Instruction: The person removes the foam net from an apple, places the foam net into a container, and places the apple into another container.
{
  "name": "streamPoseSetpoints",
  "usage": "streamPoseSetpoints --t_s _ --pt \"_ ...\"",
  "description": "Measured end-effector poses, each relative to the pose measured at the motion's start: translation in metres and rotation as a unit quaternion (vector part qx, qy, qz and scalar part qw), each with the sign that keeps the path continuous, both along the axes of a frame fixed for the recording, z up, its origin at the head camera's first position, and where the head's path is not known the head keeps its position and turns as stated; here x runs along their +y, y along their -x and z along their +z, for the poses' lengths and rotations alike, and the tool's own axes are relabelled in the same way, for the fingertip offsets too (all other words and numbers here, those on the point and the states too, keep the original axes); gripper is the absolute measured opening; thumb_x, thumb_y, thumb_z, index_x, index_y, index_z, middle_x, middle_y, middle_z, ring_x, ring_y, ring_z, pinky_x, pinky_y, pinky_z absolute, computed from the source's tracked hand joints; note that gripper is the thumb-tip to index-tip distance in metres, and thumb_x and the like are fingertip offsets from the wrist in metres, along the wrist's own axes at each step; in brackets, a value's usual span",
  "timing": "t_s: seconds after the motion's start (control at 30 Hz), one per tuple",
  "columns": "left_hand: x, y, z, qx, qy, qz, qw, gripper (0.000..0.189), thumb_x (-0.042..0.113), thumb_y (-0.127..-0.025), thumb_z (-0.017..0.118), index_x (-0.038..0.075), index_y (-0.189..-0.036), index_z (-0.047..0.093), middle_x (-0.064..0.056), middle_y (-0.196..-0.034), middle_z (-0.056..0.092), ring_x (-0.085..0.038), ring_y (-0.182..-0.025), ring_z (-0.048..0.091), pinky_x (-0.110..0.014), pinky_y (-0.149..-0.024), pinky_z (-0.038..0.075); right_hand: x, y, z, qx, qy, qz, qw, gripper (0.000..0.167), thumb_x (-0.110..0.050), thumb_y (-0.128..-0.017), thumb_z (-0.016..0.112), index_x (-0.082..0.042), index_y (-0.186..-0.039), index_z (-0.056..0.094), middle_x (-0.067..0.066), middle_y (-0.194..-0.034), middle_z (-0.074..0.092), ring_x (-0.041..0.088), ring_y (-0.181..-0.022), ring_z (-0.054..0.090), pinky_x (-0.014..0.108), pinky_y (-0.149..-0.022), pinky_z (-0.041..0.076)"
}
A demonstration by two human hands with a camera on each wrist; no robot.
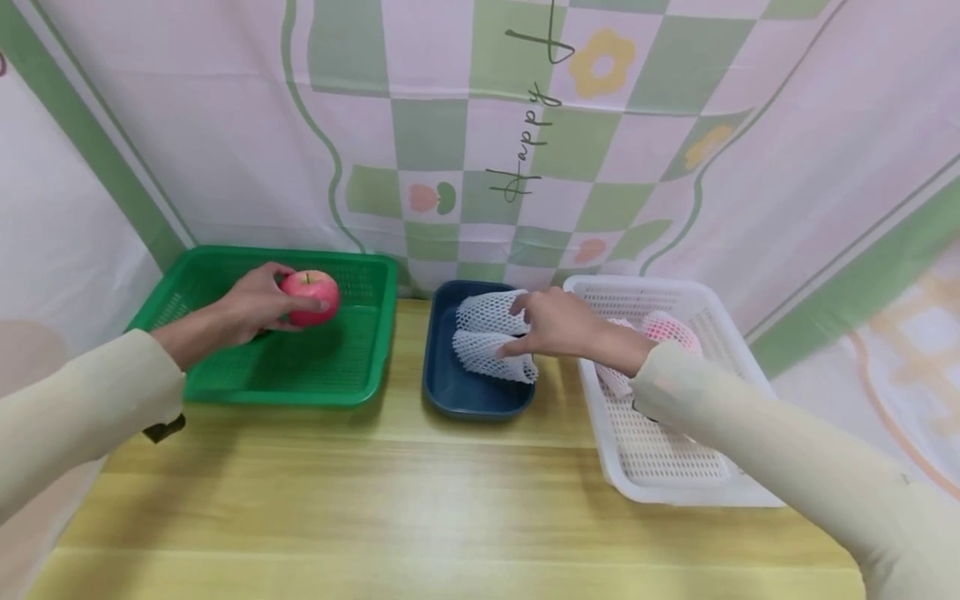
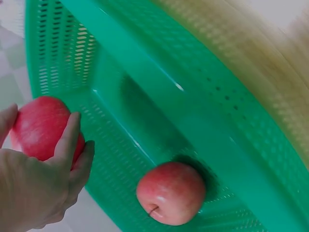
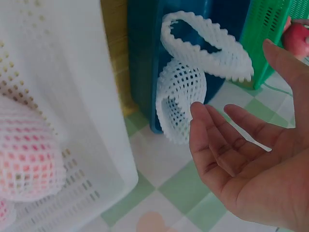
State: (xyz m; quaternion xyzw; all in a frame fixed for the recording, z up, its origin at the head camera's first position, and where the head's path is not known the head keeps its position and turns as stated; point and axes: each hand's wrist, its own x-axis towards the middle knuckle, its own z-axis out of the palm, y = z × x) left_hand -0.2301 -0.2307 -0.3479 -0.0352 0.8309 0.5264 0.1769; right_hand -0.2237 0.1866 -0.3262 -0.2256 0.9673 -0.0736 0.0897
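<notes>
clearly the held apple (image 1: 313, 289) points its stem (image 1: 307, 278) upward.

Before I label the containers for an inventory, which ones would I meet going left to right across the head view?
Green basket → blue tray with white foam nets in it → white basket.

In the head view, the left hand's grip (image 1: 258, 307) and wrist hide the second apple (image 2: 171, 193). The right sleeve (image 1: 735, 417) covers part of the white basket (image 1: 660, 495) and the pink nets (image 1: 672, 327), whose mesh veils their contents. Lettering (image 1: 519, 150) runs off the top edge. The worktop (image 2: 260, 43) blurs in the left-wrist view, which crops the green basket (image 1: 322, 358). The right-wrist view cuts off the held apple (image 1: 311, 292).
</notes>
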Motion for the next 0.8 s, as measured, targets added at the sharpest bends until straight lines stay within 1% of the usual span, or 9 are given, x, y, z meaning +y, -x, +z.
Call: streamPoseSetpoints --t_s 0.1,0.2,0.33,0.47,0.63,0.7,0.8 --pt "-0.003 0.004 -0.004 -0.01 0.012 0.0 0.9999 0.095 0.013 -0.099 0.073 -0.011 -0.162 0.007 -0.038 -0.161 0.023 -0.051 -0.142 0.043 -0.046 -0.098 0.06 0.009 -0.001 0.005 0.011 0.008 0.002 0.9999 0.073 -0.054 -0.082 0.087 0.002 -0.127 0.073 0.015 -0.106 0.079 0.029 -0.09 0.074 0.045 -0.079 0.061" --pt "-0.007 0.01 -0.007 -0.019 0.021 0.001 0.9996 0.096 0.013 -0.099 0.073 -0.011 -0.162 0.004 -0.039 -0.162 0.02 -0.053 -0.144 0.041 -0.048 -0.099 0.058 0.02 -0.002 0.009 0.019 0.013 -0.002 0.9997 0.071 -0.052 -0.084 0.085 0.003 -0.127 0.072 0.018 -0.11 0.078 0.032 -0.095 0.074 0.047 -0.084 0.061" --pt "-0.011 0.016 -0.01 -0.029 0.027 0.0 0.9992 0.099 0.014 -0.099 0.073 -0.011 -0.162 0.001 -0.039 -0.164 0.017 -0.054 -0.145 0.04 -0.049 -0.1 0.058 0.037 -0.007 0.019 0.023 0.012 -0.015 0.9995 0.066 -0.052 -0.088 0.082 0.001 -0.127 0.072 0.02 -0.115 0.077 0.036 -0.105 0.074 0.052 -0.09 0.06" --pt "-0.014 0.021 -0.012 -0.032 0.035 0.002 0.9989 0.1 0.015 -0.1 0.073 -0.011 -0.163 0.0 -0.039 -0.164 0.016 -0.053 -0.145 0.04 -0.049 -0.1 0.058 0.054 -0.013 0.028 0.027 0.001 -0.027 0.9993 0.064 -0.053 -0.091 0.078 0.0 -0.127 0.072 0.02 -0.115 0.077 0.039 -0.106 0.073 0.055 -0.09 0.059" --pt "-0.016 0.026 -0.016 -0.037 0.051 0.006 0.998 0.099 0.017 -0.1 0.073 -0.011 -0.162 0.002 -0.04 -0.162 0.019 -0.053 -0.144 0.04 -0.049 -0.1 0.058 0.078 -0.02 0.035 0.022 -0.017 -0.053 0.9982 0.068 -0.053 -0.092 0.077 0.003 -0.131 0.069 0.023 -0.118 0.075 0.042 -0.105 0.073 0.058 -0.087 0.059" --pt "-0.017 0.027 -0.018 -0.041 0.055 0.008 0.9976 0.098 0.017 -0.1 0.073 -0.011 -0.162 0.003 -0.04 -0.161 0.019 -0.054 -0.144 0.039 -0.049 -0.101 0.057 0.089 -0.023 0.036 0.02 -0.027 -0.066 0.9973 0.07 -0.054 -0.092 0.077 0.004 -0.132 0.067 0.024 -0.117 0.075 0.043 -0.104 0.072 0.059 -0.084 0.059" --pt "-0.017 0.029 -0.021 -0.046 0.06 0.002 0.9971 0.096 0.016 -0.1 0.072 -0.012 -0.161 0.004 -0.041 -0.16 0.02 -0.055 -0.144 0.039 -0.05 -0.103 0.056 0.105 -0.028 0.036 0.02 -0.039 -0.078 0.996 0.072 -0.054 -0.092 0.078 0.006 -0.13 0.066 0.026 -0.114 0.075 0.045 -0.101 0.072 0.06 -0.081 0.06"
